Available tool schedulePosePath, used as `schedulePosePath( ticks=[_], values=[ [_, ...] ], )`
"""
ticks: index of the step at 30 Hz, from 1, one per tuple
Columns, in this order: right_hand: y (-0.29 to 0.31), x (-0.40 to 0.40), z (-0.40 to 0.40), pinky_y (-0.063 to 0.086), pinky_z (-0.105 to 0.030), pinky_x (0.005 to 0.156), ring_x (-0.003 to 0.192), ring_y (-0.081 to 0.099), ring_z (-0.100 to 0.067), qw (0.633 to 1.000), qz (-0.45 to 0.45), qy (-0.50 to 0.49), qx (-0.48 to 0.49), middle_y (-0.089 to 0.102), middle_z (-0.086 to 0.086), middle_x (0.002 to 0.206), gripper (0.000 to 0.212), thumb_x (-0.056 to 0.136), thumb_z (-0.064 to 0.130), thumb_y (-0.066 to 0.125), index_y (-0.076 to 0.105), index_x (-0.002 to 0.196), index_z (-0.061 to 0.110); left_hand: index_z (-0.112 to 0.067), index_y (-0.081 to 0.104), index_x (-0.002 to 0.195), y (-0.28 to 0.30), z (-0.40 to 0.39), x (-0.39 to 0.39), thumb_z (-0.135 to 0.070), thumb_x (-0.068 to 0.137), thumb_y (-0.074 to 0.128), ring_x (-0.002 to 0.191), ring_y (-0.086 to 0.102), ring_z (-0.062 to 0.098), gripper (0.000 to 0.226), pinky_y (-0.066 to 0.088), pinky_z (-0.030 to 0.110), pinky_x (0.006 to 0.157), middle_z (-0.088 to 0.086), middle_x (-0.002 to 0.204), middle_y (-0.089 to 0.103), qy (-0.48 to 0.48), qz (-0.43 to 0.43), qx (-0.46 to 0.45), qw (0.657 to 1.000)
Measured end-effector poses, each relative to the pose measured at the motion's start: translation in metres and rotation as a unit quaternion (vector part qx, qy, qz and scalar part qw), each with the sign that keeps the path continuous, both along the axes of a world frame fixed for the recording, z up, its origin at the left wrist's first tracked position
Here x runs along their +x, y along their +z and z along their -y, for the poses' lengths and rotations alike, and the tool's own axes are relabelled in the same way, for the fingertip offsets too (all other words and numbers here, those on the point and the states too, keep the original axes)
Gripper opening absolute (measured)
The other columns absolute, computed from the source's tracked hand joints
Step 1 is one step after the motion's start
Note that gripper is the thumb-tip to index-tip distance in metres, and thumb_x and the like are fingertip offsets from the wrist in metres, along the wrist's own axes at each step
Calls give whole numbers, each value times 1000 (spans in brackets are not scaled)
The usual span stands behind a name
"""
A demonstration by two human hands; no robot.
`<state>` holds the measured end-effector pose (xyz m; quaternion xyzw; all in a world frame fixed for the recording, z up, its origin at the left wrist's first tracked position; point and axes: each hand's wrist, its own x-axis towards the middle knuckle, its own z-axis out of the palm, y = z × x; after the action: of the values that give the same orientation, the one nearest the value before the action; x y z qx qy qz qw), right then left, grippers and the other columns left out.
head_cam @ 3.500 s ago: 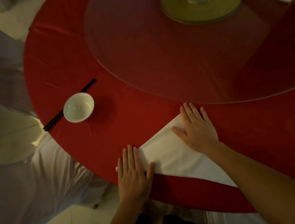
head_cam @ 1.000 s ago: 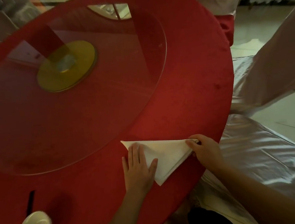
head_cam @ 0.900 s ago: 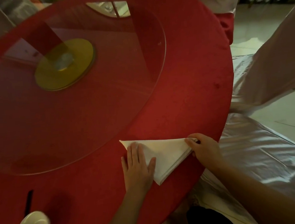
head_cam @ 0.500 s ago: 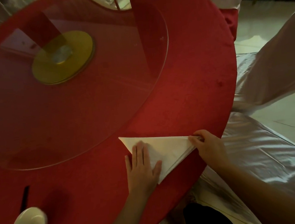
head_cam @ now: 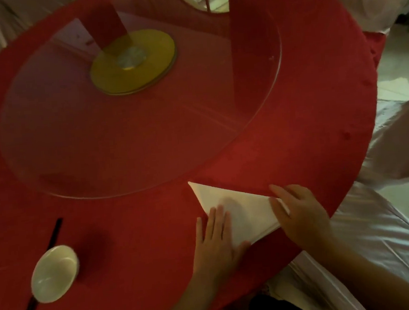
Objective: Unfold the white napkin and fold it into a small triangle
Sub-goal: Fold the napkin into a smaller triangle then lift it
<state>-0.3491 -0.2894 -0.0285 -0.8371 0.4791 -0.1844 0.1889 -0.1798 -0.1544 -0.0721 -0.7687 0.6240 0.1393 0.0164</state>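
The white napkin point(head_cam: 242, 208) lies folded into a small triangle on the red tablecloth point(head_cam: 143, 233), near the table's front right edge. One tip points to the far left. My left hand point(head_cam: 217, 242) rests flat on the napkin's lower left part, fingers spread. My right hand point(head_cam: 298, 211) lies flat over its right corner, fingers spread, and hides that corner. Neither hand grips the cloth.
A round glass turntable point(head_cam: 148, 139) with a yellow hub point(head_cam: 132, 61) fills the table's middle. A small white bowl point(head_cam: 53, 273) and black chopsticks point(head_cam: 54, 231) lie at the front left. White satin-covered chairs point(head_cam: 376, 234) stand close at the right.
My right hand let go of the napkin's right corner and now lies flat on it. The triangle has turned slightly. The view has shifted, so the bowl shows more fully.
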Motion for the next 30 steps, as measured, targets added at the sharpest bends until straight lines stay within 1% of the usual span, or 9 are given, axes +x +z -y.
schedulePosePath(
  ticks=[2, 4, 6, 8, 12, 15, 21, 26, 30],
  values=[
    [4, 26, 0, 51, -41, 90, 112, 59, -31, 985, 5, 174, 5, 62, -15, 127, 42, 95, 32, 47, 61, 125, 7, -9, 28, 146, 0, -15, -17, -63, 94, 25, 142, 19, 28, 75, 13, 51, 108, 11, 154, 24, -5, -6, -15, 1000],
    [1, 56, 0, 33, -38, 111, 136, 39, -23, 946, -45, 318, 48, 44, -9, 148, 51, 98, 39, 34, 46, 139, 10, -10, 28, 146, 0, -24, -29, -62, 94, 26, 142, 21, 26, 74, 15, 50, 107, 10, 153, 27, 10, -10, -11, 1000],
    [-8, 83, 3, 11, -33, 117, 146, 17, -18, 900, -114, 420, 23, 25, -8, 157, 57, 101, 43, 24, 31, 146, 10, -11, 32, 145, 1, -27, -33, -63, 94, 27, 141, 24, 25, 74, 16, 49, 106, 10, 151, 31, 33, -4, 8, 999],
    [-22, 102, 8, -1, -33, 118, 147, 5, -18, 864, -172, 472, -18, 16, -9, 160, 60, 101, 45, 18, 22, 149, 9, -12, 34, 145, 1, -28, -34, -64, 93, 26, 140, 26, 25, 74, 15, 49, 106, 9, 150, 35, 43, -5, 17, 999],
    [-46, 122, 20, -1, -40, 119, 147, -2, -18, 839, -219, 493, -61, 12, -8, 161, 67, 98, 51, 9, 16, 150, 10, -13, 26, 148, -4, -29, -34, -65, 93, 23, 143, 20, 23, 76, 15, 49, 107, 7, 153, 29, 51, -26, 7, 998],
    [-54, 138, 24, -4, -43, 118, 146, -8, -16, 837, -235, 489, -67, 7, -6, 161, 74, 95, 60, 5, 12, 150, 11, -16, 17, 150, -6, -31, -32, -66, 93, 21, 144, 13, 24, 76, 12, 50, 108, 7, 156, 20, 45, -29, 2, 999],
    [-64, 177, 24, 1, -50, 118, 147, -2, -17, 870, -233, 429, -68, 6, -6, 161, 89, 87, 73, -2, 7, 150, 11, -26, 5, 151, -13, -34, -34, -69, 91, 22, 145, 8, 26, 76, 9, 54, 109, 9, 159, 9, 29, -32, -11, 999],
    [-67, 178, 24, -1, -51, 118, 147, -4, -17, 873, -226, 426, -66, 6, -4, 161, 90, 85, 77, 1, 5, 151, 16, -26, 12, 151, -7, -33, -35, -73, 88, 21, 144, 14, 30, 79, 16, 62, 112, 12, 157, 16, 22, -12, 5, 1000],
    [-51, 172, 21, -5, -48, 117, 147, -5, -19, 895, -194, 401, -35, 7, -3, 162, 80, 88, 72, 1, 3, 151, 22, -22, 19, 150, 6, -31, -35, -74, 87, 22, 141, 20, 30, 81, 13, 52, 104, 12, 154, 25, 12, 0, 10, 1000]
  ],
)
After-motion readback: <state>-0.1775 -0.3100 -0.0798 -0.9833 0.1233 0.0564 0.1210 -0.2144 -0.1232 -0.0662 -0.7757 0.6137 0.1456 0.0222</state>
